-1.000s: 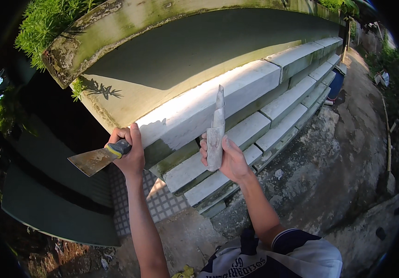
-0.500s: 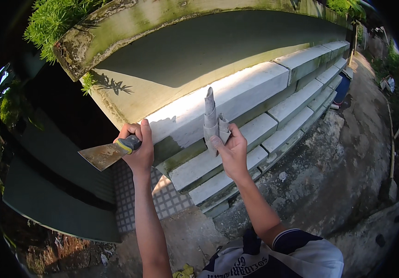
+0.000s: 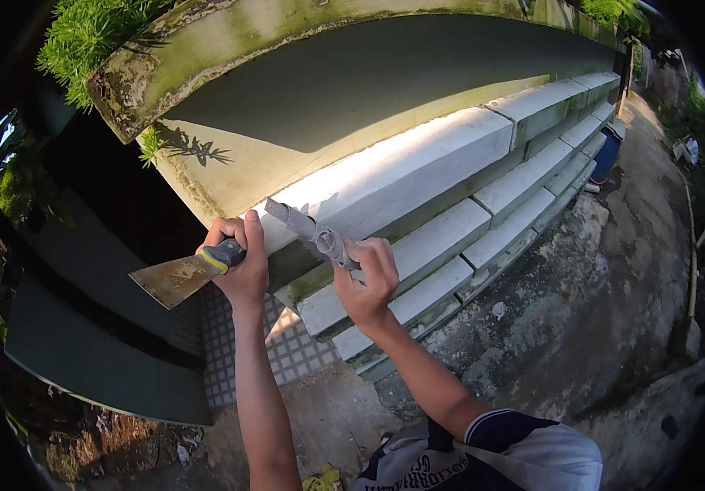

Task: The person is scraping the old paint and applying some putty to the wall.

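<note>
My left hand point(image 3: 244, 280) is closed around the dark handle of a putty knife point(image 3: 171, 281), which has a yellow band and a wide, rust-stained blade pointing left. Between the fingers and thumb of my right hand point(image 3: 371, 288) is a curled grey sheet point(image 3: 294, 219), which looks like worn sandpaper. It is rolled into tubes, and its longer end tilts up to the left. Both hands hover in front of the top white ledge point(image 3: 426, 159) of a stepped wall; whether the sheet touches it I cannot tell.
Lower white ledges point(image 3: 442, 233) run away to the right, with mossy green sides. A mossy curved slab point(image 3: 303, 41) overhangs the wall, with green plants point(image 3: 95, 41) at its left. Checkered tiles point(image 3: 287, 352) lie below, and a rough concrete path point(image 3: 565, 311) runs along the right.
My right hand has moved left and slightly down, tipping the rolled sheet from upright to leaning left. The putty knife has shifted slightly left in the picture, still in my left hand.
</note>
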`<state>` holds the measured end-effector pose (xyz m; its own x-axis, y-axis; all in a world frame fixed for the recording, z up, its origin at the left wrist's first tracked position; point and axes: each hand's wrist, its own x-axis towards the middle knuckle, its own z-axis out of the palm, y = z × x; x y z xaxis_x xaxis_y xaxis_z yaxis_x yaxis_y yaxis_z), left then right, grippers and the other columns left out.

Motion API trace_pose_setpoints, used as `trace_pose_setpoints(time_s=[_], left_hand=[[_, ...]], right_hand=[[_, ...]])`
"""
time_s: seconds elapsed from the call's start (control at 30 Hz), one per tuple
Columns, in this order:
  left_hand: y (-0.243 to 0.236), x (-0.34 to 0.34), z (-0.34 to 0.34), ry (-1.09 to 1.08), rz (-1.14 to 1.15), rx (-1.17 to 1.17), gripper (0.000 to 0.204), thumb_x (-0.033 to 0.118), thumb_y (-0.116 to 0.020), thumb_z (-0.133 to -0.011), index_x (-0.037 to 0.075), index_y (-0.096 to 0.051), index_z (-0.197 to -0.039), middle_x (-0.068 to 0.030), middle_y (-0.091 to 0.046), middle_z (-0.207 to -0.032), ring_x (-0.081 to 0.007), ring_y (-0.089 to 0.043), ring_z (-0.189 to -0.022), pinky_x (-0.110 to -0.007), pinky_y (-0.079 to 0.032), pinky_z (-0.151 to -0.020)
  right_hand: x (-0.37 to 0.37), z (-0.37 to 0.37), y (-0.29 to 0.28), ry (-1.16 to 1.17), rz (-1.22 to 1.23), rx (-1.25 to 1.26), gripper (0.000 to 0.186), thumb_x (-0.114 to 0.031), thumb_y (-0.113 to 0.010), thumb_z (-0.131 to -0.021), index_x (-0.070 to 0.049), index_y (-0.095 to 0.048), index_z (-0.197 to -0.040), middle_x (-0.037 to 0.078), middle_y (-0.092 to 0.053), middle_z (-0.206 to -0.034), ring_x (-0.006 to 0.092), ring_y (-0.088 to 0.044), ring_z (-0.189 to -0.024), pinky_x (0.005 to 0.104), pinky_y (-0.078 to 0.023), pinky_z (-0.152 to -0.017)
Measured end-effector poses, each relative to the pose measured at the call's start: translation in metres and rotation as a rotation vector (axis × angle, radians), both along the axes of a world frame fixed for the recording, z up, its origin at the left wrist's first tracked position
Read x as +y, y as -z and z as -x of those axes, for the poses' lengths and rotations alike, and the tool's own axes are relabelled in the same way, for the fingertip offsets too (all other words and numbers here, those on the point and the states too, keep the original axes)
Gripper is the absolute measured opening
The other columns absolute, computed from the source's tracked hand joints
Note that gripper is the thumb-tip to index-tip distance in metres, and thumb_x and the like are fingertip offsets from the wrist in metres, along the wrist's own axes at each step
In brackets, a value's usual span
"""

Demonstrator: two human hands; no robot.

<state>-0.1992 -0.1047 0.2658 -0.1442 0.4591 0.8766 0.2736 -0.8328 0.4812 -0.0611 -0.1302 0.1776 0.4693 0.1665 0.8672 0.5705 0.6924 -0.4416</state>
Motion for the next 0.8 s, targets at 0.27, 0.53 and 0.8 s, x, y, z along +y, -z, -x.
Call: trace_pose_setpoints(time_s=[0.27, 0.53, 0.8], left_hand=[[-0.001, 0.001, -0.006, -0.049, 0.054, -0.131, 0.043, 0.0, -0.068, -0.09, 0.009, -0.035, -0.065, 0.0065, -0.04, -0.061, -0.0032, -0.034, -0.059, -0.02, -0.031, -0.059], [0.001, -0.001, 0.001, 0.03, 0.065, -0.211, 0.039, 0.0, -0.064, -0.093, 0.01, -0.036, -0.069, 0.0053, -0.043, -0.06, -0.0026, -0.038, -0.054, -0.02, -0.032, -0.053], [-0.004, -0.003, -0.005, 0.045, 0.043, -0.183, 0.041, -0.002, -0.063, -0.094, 0.01, -0.034, -0.067, 0.0045, -0.042, -0.058, -0.0034, -0.039, -0.052, -0.02, -0.034, -0.051]], right_hand=[[0.01, -0.03, -0.016, 0.205, 0.091, 0.284, 0.027, -0.003, -0.083, -0.076, 0.0, -0.056, -0.078, 0.01, -0.053, -0.073, 0.0288, -0.052, -0.062, 0.0389, -0.04, -0.054], [0.002, 0.036, -0.008, -0.095, -0.092, 0.043, 0.02, 0.009, -0.072, -0.073, -0.003, -0.058, -0.083, 0.01, -0.055, -0.075, 0.0309, -0.057, -0.068, 0.0384, -0.046, -0.06], [0.045, -0.106, 0.001, 0.253, 0.054, 0.368, 0.03, -0.007, -0.081, -0.079, 0.001, -0.052, -0.075, 0.009, -0.052, -0.072, 0.0253, -0.05, -0.062, 0.0367, -0.041, -0.057]])
